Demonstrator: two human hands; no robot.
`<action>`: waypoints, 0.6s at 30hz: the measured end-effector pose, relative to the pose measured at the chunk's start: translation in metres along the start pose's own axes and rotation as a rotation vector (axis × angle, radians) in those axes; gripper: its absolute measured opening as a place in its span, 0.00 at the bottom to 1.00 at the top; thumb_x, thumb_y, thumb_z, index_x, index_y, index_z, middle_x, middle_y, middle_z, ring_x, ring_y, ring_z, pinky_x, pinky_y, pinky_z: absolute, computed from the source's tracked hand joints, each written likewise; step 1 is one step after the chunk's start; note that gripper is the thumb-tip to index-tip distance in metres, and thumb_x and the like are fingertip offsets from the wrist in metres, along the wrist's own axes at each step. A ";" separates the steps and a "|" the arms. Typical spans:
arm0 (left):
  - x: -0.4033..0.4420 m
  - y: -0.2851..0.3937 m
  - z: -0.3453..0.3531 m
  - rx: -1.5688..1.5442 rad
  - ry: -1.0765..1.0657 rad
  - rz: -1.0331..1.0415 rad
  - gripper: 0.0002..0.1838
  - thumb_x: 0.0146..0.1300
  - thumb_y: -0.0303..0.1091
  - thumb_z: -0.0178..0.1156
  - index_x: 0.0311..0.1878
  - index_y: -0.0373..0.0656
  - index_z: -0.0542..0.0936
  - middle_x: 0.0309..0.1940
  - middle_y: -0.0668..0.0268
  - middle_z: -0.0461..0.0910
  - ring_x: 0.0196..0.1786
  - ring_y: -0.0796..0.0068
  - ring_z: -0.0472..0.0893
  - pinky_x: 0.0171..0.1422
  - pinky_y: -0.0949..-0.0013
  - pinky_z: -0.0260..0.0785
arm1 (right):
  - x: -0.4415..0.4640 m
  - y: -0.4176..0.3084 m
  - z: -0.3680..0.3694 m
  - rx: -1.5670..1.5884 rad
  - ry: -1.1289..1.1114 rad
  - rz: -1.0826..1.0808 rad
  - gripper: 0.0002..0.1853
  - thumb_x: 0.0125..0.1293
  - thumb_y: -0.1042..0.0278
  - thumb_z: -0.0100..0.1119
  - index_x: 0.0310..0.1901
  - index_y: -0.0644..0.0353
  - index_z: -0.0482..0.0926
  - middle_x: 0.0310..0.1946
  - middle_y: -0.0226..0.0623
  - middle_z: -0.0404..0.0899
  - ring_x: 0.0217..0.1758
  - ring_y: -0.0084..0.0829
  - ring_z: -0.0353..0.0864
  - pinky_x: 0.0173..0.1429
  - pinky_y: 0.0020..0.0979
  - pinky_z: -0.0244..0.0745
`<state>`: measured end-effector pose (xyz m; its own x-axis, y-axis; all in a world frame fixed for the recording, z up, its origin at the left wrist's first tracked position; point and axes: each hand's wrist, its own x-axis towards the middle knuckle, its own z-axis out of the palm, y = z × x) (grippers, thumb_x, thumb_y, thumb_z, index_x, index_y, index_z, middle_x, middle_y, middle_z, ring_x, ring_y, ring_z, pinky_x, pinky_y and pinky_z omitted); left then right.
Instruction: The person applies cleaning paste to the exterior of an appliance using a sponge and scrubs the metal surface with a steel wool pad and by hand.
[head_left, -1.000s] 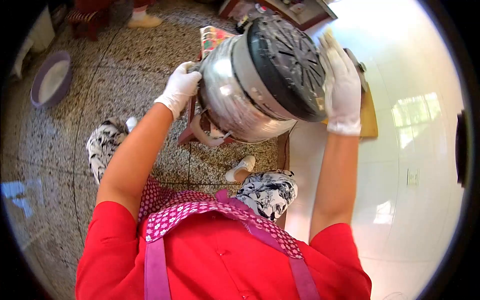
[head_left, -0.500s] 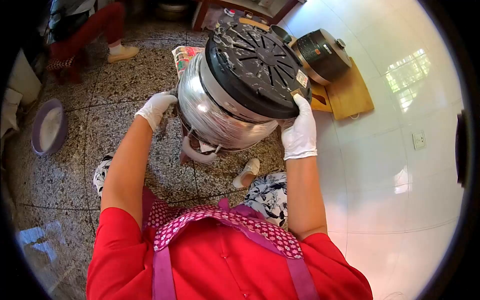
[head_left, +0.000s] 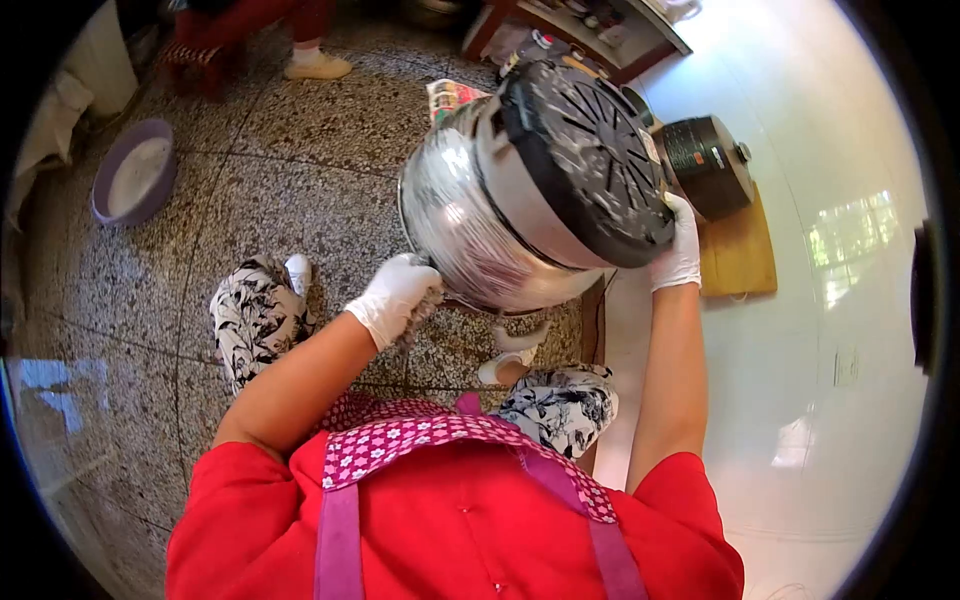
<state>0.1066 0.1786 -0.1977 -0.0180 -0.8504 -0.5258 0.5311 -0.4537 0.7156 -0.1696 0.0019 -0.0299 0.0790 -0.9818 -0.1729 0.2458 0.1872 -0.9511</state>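
A large shiny metal rice cooker (head_left: 465,225) is tipped over, its black slotted base (head_left: 600,150) turned up toward me and streaked with white suds. My right hand (head_left: 680,250), in a white glove, grips the edge of that base at the right. My left hand (head_left: 395,295), also gloved, is closed on a grey steel wool scrubber (head_left: 426,308) at the cooker's lower left side. Below the body, a pale curved handle (head_left: 522,338) shows. What supports the cooker is mostly hidden beneath it.
On the speckled floor at left stands a purple basin (head_left: 101,205) with whitish contents. Another person's foot (head_left: 318,67) is at the back. To the right, a dark electric cooker (head_left: 708,165) stands by a wooden board (head_left: 742,255) along the tiled wall. A shelf (head_left: 640,55) stands behind.
My left hand has moved from the cooker's far left side nearer to me, and the scrubber now shows. The cooker leans more to the right. My view has turned, shifting the surroundings.
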 end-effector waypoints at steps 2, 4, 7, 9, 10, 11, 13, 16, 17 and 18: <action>-0.008 -0.012 0.011 -0.012 0.029 -0.030 0.08 0.58 0.24 0.57 0.41 0.36 0.77 0.24 0.62 0.79 0.21 0.73 0.76 0.21 0.72 0.64 | 0.011 -0.002 0.000 -0.042 -0.036 0.031 0.22 0.59 0.58 0.63 0.52 0.61 0.81 0.47 0.39 0.85 0.48 0.37 0.83 0.57 0.38 0.77; -0.012 -0.026 0.025 -0.177 -0.019 -0.023 0.05 0.60 0.24 0.56 0.39 0.36 0.78 0.24 0.63 0.79 0.20 0.73 0.75 0.21 0.71 0.64 | 0.034 -0.007 -0.010 -0.068 -0.102 0.073 0.21 0.59 0.57 0.63 0.51 0.61 0.82 0.47 0.39 0.86 0.48 0.38 0.84 0.57 0.38 0.78; -0.005 -0.044 0.051 -0.297 -0.010 -0.083 0.03 0.58 0.23 0.56 0.36 0.40 0.76 0.21 0.65 0.74 0.17 0.73 0.70 0.20 0.68 0.60 | 0.059 -0.014 -0.029 -0.123 -0.161 0.095 0.21 0.62 0.58 0.63 0.54 0.60 0.81 0.49 0.38 0.85 0.50 0.36 0.84 0.60 0.36 0.77; 0.004 -0.057 0.066 -0.301 0.006 -0.061 0.07 0.58 0.23 0.57 0.41 0.39 0.78 0.26 0.63 0.78 0.22 0.69 0.74 0.24 0.64 0.64 | 0.068 -0.023 -0.032 -0.173 -0.166 0.080 0.21 0.64 0.59 0.63 0.56 0.60 0.80 0.51 0.38 0.84 0.52 0.35 0.83 0.61 0.36 0.77; 0.011 -0.067 0.074 -0.310 0.017 -0.045 0.09 0.58 0.23 0.57 0.42 0.39 0.78 0.27 0.63 0.79 0.24 0.68 0.76 0.26 0.63 0.66 | 0.071 -0.028 -0.033 -0.206 -0.173 0.092 0.21 0.66 0.61 0.61 0.59 0.60 0.78 0.53 0.37 0.83 0.53 0.34 0.82 0.62 0.36 0.76; 0.009 -0.068 0.083 -0.290 0.075 -0.071 0.10 0.58 0.23 0.57 0.44 0.38 0.79 0.30 0.62 0.80 0.28 0.66 0.78 0.30 0.62 0.68 | 0.071 -0.033 -0.030 -0.238 -0.179 0.104 0.22 0.68 0.63 0.60 0.61 0.60 0.77 0.55 0.36 0.82 0.55 0.32 0.81 0.63 0.36 0.75; 0.009 -0.075 0.091 -0.288 0.070 -0.084 0.09 0.58 0.24 0.58 0.42 0.37 0.80 0.31 0.62 0.81 0.29 0.67 0.78 0.32 0.63 0.69 | 0.069 -0.045 -0.024 -0.340 -0.222 0.111 0.22 0.70 0.64 0.59 0.63 0.61 0.75 0.56 0.35 0.81 0.57 0.31 0.80 0.64 0.35 0.74; 0.009 -0.085 0.093 -0.254 0.013 -0.126 0.08 0.60 0.26 0.60 0.43 0.36 0.81 0.33 0.62 0.82 0.32 0.67 0.80 0.35 0.64 0.71 | 0.059 -0.057 -0.011 -0.487 -0.321 0.141 0.22 0.72 0.67 0.57 0.65 0.62 0.73 0.59 0.34 0.79 0.58 0.28 0.78 0.66 0.34 0.71; 0.011 -0.088 0.093 -0.244 -0.035 -0.146 0.08 0.61 0.27 0.60 0.43 0.36 0.81 0.33 0.62 0.82 0.32 0.68 0.79 0.35 0.64 0.71 | 0.056 -0.057 -0.006 -0.541 -0.284 0.111 0.23 0.72 0.67 0.57 0.67 0.63 0.72 0.60 0.35 0.79 0.59 0.28 0.77 0.66 0.33 0.70; 0.012 -0.091 0.094 -0.235 -0.081 -0.165 0.08 0.62 0.28 0.61 0.43 0.36 0.81 0.33 0.62 0.82 0.32 0.68 0.79 0.35 0.64 0.71 | 0.056 -0.058 -0.002 -0.596 -0.248 0.081 0.25 0.72 0.67 0.57 0.68 0.63 0.70 0.60 0.35 0.78 0.60 0.28 0.76 0.66 0.33 0.70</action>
<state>-0.0209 0.1844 -0.2258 -0.1830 -0.7928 -0.5814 0.6964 -0.5219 0.4925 -0.1808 -0.0641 0.0149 0.3126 -0.9155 -0.2532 -0.3426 0.1400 -0.9290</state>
